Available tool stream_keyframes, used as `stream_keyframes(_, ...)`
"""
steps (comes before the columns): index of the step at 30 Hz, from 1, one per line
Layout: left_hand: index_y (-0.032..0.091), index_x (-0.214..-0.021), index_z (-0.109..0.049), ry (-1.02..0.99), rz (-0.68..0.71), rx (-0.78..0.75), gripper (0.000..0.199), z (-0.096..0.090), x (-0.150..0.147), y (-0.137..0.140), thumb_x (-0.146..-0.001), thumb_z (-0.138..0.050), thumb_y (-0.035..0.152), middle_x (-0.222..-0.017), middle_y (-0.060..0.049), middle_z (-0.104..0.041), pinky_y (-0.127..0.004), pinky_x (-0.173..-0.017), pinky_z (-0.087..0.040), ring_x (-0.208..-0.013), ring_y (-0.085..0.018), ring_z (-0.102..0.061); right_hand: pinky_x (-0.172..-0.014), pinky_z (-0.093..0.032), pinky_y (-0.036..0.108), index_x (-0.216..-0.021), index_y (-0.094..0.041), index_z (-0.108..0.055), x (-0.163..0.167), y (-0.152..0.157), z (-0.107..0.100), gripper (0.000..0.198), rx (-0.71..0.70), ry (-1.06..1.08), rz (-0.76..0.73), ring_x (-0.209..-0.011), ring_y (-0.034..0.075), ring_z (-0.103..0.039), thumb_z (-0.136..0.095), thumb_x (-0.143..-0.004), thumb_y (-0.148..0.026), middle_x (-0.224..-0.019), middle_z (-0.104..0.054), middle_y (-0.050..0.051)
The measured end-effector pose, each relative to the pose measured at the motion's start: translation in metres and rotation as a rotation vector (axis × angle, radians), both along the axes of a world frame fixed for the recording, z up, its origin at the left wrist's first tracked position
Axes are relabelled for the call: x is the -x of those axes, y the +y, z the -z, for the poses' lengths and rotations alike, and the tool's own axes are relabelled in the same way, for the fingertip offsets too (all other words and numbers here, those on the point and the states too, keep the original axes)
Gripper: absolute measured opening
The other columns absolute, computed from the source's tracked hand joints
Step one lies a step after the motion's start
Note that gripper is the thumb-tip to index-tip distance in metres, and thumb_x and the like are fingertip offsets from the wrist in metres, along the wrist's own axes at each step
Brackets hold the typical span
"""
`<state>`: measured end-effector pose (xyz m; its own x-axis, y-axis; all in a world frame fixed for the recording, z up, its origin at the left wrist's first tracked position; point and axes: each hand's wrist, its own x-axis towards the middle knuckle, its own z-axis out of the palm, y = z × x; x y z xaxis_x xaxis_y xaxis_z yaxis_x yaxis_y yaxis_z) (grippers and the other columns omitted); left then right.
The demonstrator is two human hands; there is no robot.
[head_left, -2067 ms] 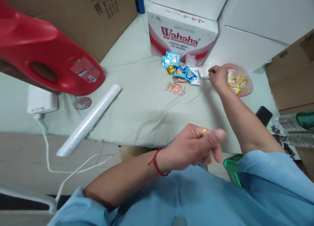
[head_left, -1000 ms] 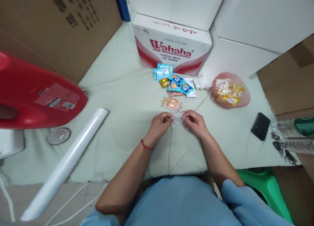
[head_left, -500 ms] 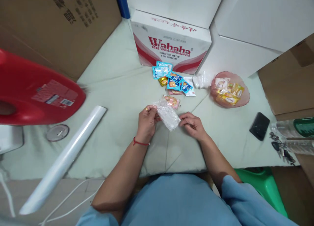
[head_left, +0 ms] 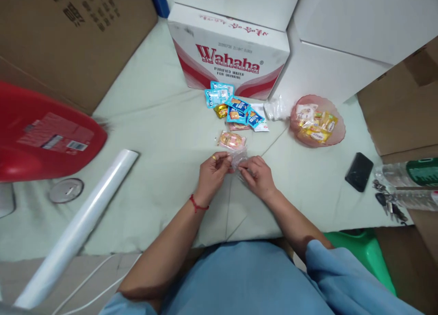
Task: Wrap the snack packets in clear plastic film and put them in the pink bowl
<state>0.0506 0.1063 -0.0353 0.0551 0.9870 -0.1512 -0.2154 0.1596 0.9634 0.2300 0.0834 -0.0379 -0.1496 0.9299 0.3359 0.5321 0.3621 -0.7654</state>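
A clear, crinkled plastic bag (head_left: 239, 158) is pinched between both my hands above the cloth-covered table. My left hand (head_left: 214, 172) grips its left side, fingers closed. On its right side, the fingers of my right hand (head_left: 257, 175) are closed too; part of the bag is hidden behind them. Just beyond the hands lies a pink-wrapped biscuit (head_left: 232, 140). Farther back are several blue snack packets (head_left: 238, 111), light-blue sachets (head_left: 218, 96) and a gold-wrapped piece (head_left: 221, 110). Another crumpled clear plastic bag (head_left: 276, 108) rests beside the pink bowl (head_left: 337, 135), which holds wrapped snacks.
A Wahaha carton (head_left: 232, 55) stands at the back. On the left are a red plastic jug (head_left: 51, 137), a long white roll (head_left: 82, 224) and a round metal disc (head_left: 66, 190). A black phone-like object (head_left: 359, 172), keys (head_left: 390, 205) and bottles (head_left: 422, 172) lie right.
My right hand has moved in toward my left, and the clear bag is now bunched between them rather than spread out. The pink-wrapped biscuit is more fully in view.
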Motion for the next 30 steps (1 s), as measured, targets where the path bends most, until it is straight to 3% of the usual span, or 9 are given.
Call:
stream_keyframes(3,0.02,-0.104,-0.071,0.01,0.084,0.006,0.052,-0.003,-0.001,0.0,-0.07,-0.092,0.053,-0.097,-0.004,-0.071,-0.026,-0.063,-0.057,-0.081,-0.017,-0.067,-0.076,-0.052,0.041,-0.089,-0.03,-0.075,-0.005,0.0,-0.001,0.017,0.065,0.104,0.053,-0.078,0.024,-0.062,-0.067,-0.1,-0.041,-0.081,-0.068,0.005)
stream_keyframes(8,0.017,-0.075,-0.068,0.171,0.303,-0.025,0.037,-0.006,0.002,-0.001,-0.077,-0.086,0.049,-0.067,0.002,-0.059,-0.023,-0.061,-0.042,-0.064,-0.011,-0.052,-0.061,-0.041,0.031,-0.083,-0.027,-0.071,-0.007,0.0,-0.006,0.021,0.307,0.46,0.098,-0.063,0.017,-0.049,-0.075,-0.091,-0.047,-0.073,-0.058,0.0)
stream_keyframes(13,0.018,-0.073,-0.064,0.071,0.207,0.06,0.037,-0.008,0.009,0.004,-0.077,-0.083,0.05,-0.061,0.003,-0.056,-0.024,-0.056,-0.035,-0.057,-0.01,-0.045,-0.055,-0.038,0.025,-0.078,-0.023,-0.063,-0.019,0.009,-0.008,0.031,0.534,0.949,0.152,-0.059,0.013,-0.043,-0.083,-0.078,-0.047,-0.067,-0.052,-0.003)
stream_keyframes(16,0.019,-0.072,-0.063,-0.016,0.099,0.086,0.033,-0.009,0.012,0.008,-0.071,-0.084,0.044,-0.063,0.004,-0.056,-0.024,-0.058,-0.037,-0.059,-0.01,-0.045,-0.053,-0.04,0.023,-0.076,-0.022,-0.06,-0.029,0.013,-0.008,0.031,0.579,1.031,0.173,-0.06,0.012,-0.044,-0.084,-0.075,-0.042,-0.069,-0.053,-0.002)
stream_keyframes(20,0.02,-0.07,-0.062,-0.017,0.092,0.079,0.026,-0.011,0.013,0.01,-0.071,-0.08,0.039,-0.064,0.005,-0.054,-0.024,-0.06,-0.038,-0.061,-0.01,-0.044,-0.065,-0.051,0.026,-0.095,-0.023,-0.066,-0.035,0.013,-0.007,0.032,0.468,0.845,0.188,-0.077,0.016,-0.057,-0.075,-0.088,-0.053,-0.092,-0.065,0.003)
stream_keyframes(23,0.02,-0.071,-0.062,0.028,0.13,0.059,0.025,-0.011,0.012,0.008,-0.073,-0.078,0.039,-0.064,0.005,-0.055,-0.025,-0.061,-0.037,-0.06,-0.011,-0.045,-0.09,-0.059,0.04,-0.126,-0.027,-0.063,-0.035,0.01,-0.005,0.056,0.154,0.457,0.175,-0.112,0.025,-0.062,-0.079,-0.085,-0.062,-0.13,-0.063,0.01)
stream_keyframes(25,0.02,-0.072,-0.062,0.055,0.15,0.053,0.024,-0.011,0.011,0.007,-0.074,-0.076,0.04,-0.064,0.004,-0.055,-0.026,-0.061,-0.037,-0.06,-0.011,-0.046,-0.107,-0.053,0.052,-0.136,-0.03,-0.062,-0.033,0.008,-0.004,0.065,-0.056,0.16,0.154,-0.133,0.033,-0.054,-0.084,-0.082,-0.059,-0.146,-0.054,0.012)
stream_keyframes(27,0.02,-0.072,-0.061,0.081,0.178,0.044,0.024,-0.012,0.011,0.005,-0.074,-0.075,0.04,-0.062,0.005,-0.053,-0.026,-0.06,-0.035,-0.06,-0.011,-0.045,-0.116,-0.046,0.059,-0.13,-0.032,-0.068,-0.029,0.007,-0.002,0.048,-0.197,-0.062,0.136,-0.141,0.036,-0.048,-0.081,-0.088,-0.05,-0.15,-0.051,0.011)
stream_keyframes(30,0.02,-0.071,-0.06,0.122,0.243,-0.009,0.026,-0.014,0.009,0.002,-0.078,-0.072,0.042,-0.062,0.004,-0.052,-0.027,-0.061,-0.036,-0.061,-0.012,-0.045,-0.115,-0.045,0.057,-0.106,-0.033,-0.078,-0.02,0.008,0.004,0.012,-0.291,-0.199,0.104,-0.134,0.033,-0.051,-0.072,-0.097,-0.034,-0.142,-0.058,0.008)
